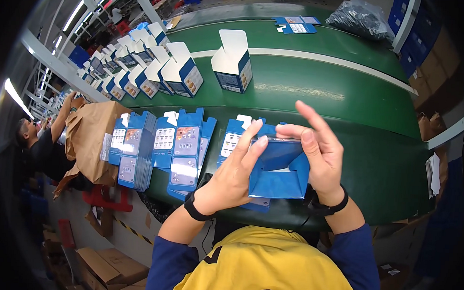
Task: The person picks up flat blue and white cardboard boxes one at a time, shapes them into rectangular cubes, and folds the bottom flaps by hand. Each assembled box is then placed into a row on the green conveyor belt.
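A partly folded blue carton (pixel 277 184) is held up between my hands above the near side of the green table, its open end and blue flaps facing me. My left hand (pixel 230 179) grips its left side, fingers pointing up along the wall. On the other side, my right hand (pixel 323 158) presses the right wall with the palm side, one finger bent over the far edge and another raised away from it. Behind and beneath the carton lie flat blue carton blanks (pixel 231 140), partly covered by my hands.
More flat blanks (pixel 185 143) and a thick stack of them (pixel 134 152) lie to the left, beside a brown paper bag (pixel 91 140). Several open-topped cartons (pixel 183 77) line the green conveyor belt (pixel 306 78); one carton (pixel 233 73) stands apart. A person (pixel 43 143) works at far left.
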The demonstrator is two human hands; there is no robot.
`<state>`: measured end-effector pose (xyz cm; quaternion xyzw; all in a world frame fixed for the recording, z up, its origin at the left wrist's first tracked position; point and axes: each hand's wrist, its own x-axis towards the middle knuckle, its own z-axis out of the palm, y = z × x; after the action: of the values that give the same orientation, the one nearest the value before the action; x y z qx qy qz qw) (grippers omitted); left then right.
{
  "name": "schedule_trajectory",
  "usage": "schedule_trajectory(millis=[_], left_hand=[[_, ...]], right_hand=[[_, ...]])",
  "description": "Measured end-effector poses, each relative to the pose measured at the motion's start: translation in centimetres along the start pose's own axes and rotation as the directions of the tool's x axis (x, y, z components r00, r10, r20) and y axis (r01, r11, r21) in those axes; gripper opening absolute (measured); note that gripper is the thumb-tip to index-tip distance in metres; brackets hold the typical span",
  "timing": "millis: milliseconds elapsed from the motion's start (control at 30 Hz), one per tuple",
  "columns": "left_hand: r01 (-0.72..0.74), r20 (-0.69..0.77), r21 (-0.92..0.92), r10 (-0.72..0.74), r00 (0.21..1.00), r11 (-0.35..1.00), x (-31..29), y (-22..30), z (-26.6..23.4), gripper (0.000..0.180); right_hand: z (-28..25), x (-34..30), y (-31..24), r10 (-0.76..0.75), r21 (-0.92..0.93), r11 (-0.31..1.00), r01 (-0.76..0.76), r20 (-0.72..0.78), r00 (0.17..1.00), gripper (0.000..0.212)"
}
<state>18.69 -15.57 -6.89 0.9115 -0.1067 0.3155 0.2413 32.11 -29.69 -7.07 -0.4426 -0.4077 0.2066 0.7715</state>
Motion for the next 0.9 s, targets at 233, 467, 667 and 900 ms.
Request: schedule_trajectory(millis=[233,467,667,900], left_hand=[[-0.107,-0.063,-0.147,0.099,0.993,0.983,0.9,-0.2,-1.3,0.090],[0.097,-0.373,-0.818,-0.650,0.662,0.568,0.8,1.0,0.1,0.091],[0.110,-0.209,-0.942,-0.813,0.544,0.316,0.9,1.4,0.8,0.085],[0.092,-0.129,-0.974,-0.844,0.521,0.206,1.0,1.8,1.0,0.088]], right_hand=[[0.5,0.2,-0.9,-0.025,0.178,0.983,0.040,-0.085,0.996,0.042],[-4.8,2.5,3.1,0.403,0.126,0.876,-0.465,0.340,0.850,0.027],[-1.0,-0.7,1.0,-0.170,-0.640,0.677,0.363,0.345,0.923,0.015],[0.7,-1.3,-0.4,-0.134,-0.570,0.710,0.413,0.466,0.875,0.037]])
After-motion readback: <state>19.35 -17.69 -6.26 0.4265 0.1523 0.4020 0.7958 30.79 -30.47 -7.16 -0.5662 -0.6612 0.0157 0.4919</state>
